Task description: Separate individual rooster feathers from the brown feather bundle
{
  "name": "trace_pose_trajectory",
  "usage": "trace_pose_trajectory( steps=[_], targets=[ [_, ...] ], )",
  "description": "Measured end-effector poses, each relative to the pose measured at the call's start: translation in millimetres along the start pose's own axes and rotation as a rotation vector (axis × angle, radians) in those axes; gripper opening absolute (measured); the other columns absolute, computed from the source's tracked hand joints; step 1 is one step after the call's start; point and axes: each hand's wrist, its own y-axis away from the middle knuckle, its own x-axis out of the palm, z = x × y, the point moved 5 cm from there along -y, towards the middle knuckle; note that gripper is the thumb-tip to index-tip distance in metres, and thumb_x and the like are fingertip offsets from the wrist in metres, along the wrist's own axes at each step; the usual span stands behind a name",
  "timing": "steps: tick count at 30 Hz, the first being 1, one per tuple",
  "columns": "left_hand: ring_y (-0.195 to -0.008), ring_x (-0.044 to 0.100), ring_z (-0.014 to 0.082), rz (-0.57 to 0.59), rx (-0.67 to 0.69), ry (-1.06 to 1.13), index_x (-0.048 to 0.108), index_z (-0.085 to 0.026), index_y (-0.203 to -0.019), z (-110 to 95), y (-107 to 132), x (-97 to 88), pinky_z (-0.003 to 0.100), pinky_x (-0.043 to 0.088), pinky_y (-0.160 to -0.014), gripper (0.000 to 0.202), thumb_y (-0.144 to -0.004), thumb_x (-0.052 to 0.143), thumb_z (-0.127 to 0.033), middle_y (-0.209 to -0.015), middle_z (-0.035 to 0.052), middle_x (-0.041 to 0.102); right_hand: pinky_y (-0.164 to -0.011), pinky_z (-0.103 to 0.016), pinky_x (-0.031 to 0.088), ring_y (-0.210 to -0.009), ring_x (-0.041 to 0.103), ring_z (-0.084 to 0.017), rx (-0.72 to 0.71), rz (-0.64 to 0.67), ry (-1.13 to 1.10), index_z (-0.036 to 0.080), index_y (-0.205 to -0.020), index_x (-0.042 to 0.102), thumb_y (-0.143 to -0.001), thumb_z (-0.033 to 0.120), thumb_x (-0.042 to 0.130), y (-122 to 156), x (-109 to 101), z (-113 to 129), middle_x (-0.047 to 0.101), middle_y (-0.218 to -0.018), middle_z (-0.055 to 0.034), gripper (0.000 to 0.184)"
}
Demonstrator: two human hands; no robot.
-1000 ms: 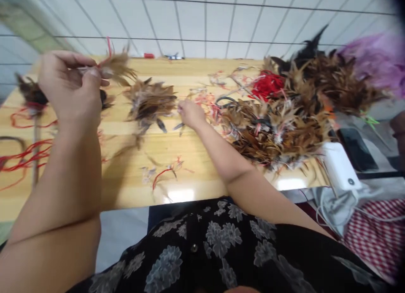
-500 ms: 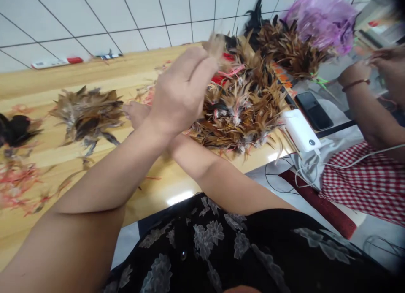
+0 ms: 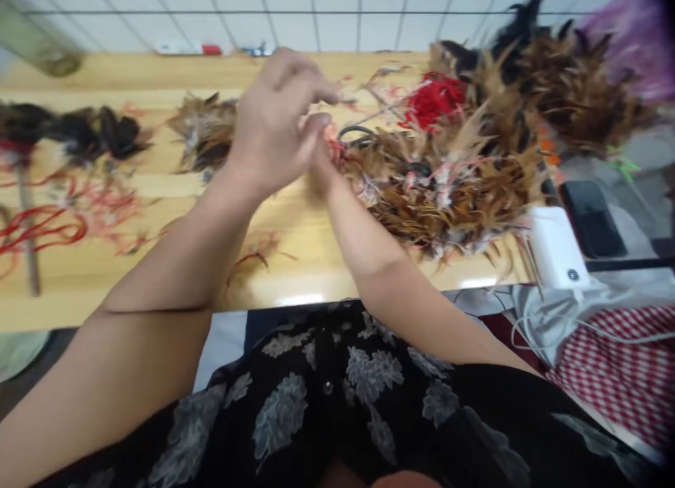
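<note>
My left hand [image 3: 277,126] is raised over the wooden table [image 3: 158,263], its fingers pinched together; motion blur hides whether anything is between them. My right hand [image 3: 320,173] lies just under and behind it, mostly covered, at the left edge of a big pile of brown feathers [image 3: 453,185]. A smaller tuft of brown feathers [image 3: 203,129] lies to the left of both hands. Black-handled scissors [image 3: 358,133] sit just right of my left thumb.
Dark feathers [image 3: 79,133] and loose red strings [image 3: 47,224] lie at the table's left. A red thread bundle [image 3: 437,98] sits behind the pile. At the right edge are a white power bank [image 3: 553,245], a phone [image 3: 588,217] and red checked cloth [image 3: 627,375].
My left hand carried a feather tuft from the far left across to the pile, then drew back over my right hand. The view swung right and back. The other person's arms are out of view.
</note>
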Motion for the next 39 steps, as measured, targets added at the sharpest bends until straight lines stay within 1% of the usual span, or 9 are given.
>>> trace_pose_trajectory(
  steps=[1,3,6,10,14,18,24,29,39],
  targets=[
    [-0.142,0.076,0.0304,-0.026,-0.081,-0.045,0.082,-0.019,-0.137,23.7,10.1,-12.8,0.046,0.07,-0.114,0.035,-0.107,0.064,-0.017,-0.15,0.0139,0.08,-0.125,-0.039,0.057,-0.124,0.073,-0.018,0.085,-0.015,0.03,0.019,-0.101,0.064,-0.117,0.014,0.06,-4.6,-3.8,-4.6,0.064,-0.099,0.0017,0.017],
    [-0.132,0.076,0.0295,0.031,-0.265,-0.112,0.083,-0.022,-0.124,67.3,34.3,-24.9,0.052,0.067,-0.122,0.022,-0.107,0.069,-0.018,-0.124,0.0101,0.082,-0.111,-0.025,0.053,-0.108,0.069,-0.008,0.158,-0.022,0.048,0.018,-0.104,0.065,-0.119,0.013,0.058,-9.1,-10.6,-6.6,0.068,-0.103,0.004,0.018],
    [-0.115,0.08,0.0294,0.235,-0.404,-0.071,0.083,-0.022,-0.109,107.5,69.0,-13.3,0.055,0.067,-0.122,0.01,-0.103,0.075,-0.018,-0.109,0.0078,0.081,-0.101,-0.026,0.052,-0.099,0.066,-0.01,0.156,-0.055,0.062,0.018,-0.103,0.065,-0.118,0.009,0.059,-6.8,-17.2,-5.6,0.071,-0.1,0.003,0.018],
    [-0.109,0.083,0.0328,0.393,-0.419,-0.022,0.086,-0.02,-0.11,125.7,91.5,22.6,0.055,0.069,-0.115,0.018,-0.098,0.073,-0.018,-0.121,0.0134,0.083,-0.109,-0.036,0.057,-0.102,0.072,-0.019,0.093,-0.11,0.157,0.022,-0.1,0.068,-0.116,0.02,0.063,-7.6,-15.4,-23.9,0.069,-0.097,0.0016,0.017],
    [-0.116,0.083,0.0358,0.387,-0.428,0.027,0.084,-0.022,-0.105,137.0,93.0,47.4,0.052,0.067,-0.115,0.016,-0.091,0.077,-0.018,-0.117,0.0114,0.083,-0.122,-0.048,0.059,-0.115,0.074,-0.024,-0.018,-0.174,0.212,0.022,-0.105,0.073,-0.117,0.032,0.06,-17.8,-16.8,-54.4,0.071,-0.105,-0.002,0.02],
    [-0.117,0.081,0.0346,0.297,-0.409,0.097,0.079,-0.023,-0.096,144.5,90.3,45.4,0.048,0.065,-0.116,0.007,-0.092,0.076,-0.018,-0.105,0.0083,0.083,-0.125,-0.053,0.06,-0.12,0.076,-0.025,-0.059,-0.23,0.26,0.022,-0.11,0.075,-0.123,0.048,0.05,-26.8,-22.9,-77.2,0.072,-0.116,-0.0062,0.038],
    [-0.099,0.08,0.028,0.215,-0.626,0.232,0.081,-0.021,-0.102,130.1,97.7,23.7,0.04,0.066,-0.103,0.01,-0.096,0.073,-0.021,-0.099,0.006,0.086,-0.117,-0.052,0.065,-0.104,0.076,-0.021,-0.202,-0.369,0.177,0.021,-0.105,0.075,-0.126,0.068,0.044,-37.0,-27.0,-91.6,0.07,-0.104,-0.0042,0.06],
    [-0.1,0.084,0.032,0.401,-0.629,0.149,0.082,-0.023,-0.096,107.1,105.3,36.6,0.042,0.066,-0.103,0.009,-0.093,0.076,-0.018,-0.092,0.0063,0.086,-0.112,-0.046,0.065,-0.107,0.078,-0.021,-0.184,-0.353,0.218,0.022,-0.11,0.074,-0.127,0.048,0.048,-37.7,-20.1,-89.9,0.071,-0.107,-0.0046,0.04],
    [-0.106,0.083,0.0381,0.386,-0.598,-0.018,0.078,-0.024,-0.092,100.4,112.2,51.2,0.047,0.064,-0.101,0.008,-0.097,0.076,-0.017,-0.094,0.013,0.084,-0.111,-0.043,0.066,-0.122,0.079,-0.027,-0.207,-0.258,0.347,0.027,-0.109,0.069,-0.122,0.03,0.055,-26.9,-11.0,-54.2,0.075,-0.119,-0.0106,0.019]
  ],
)
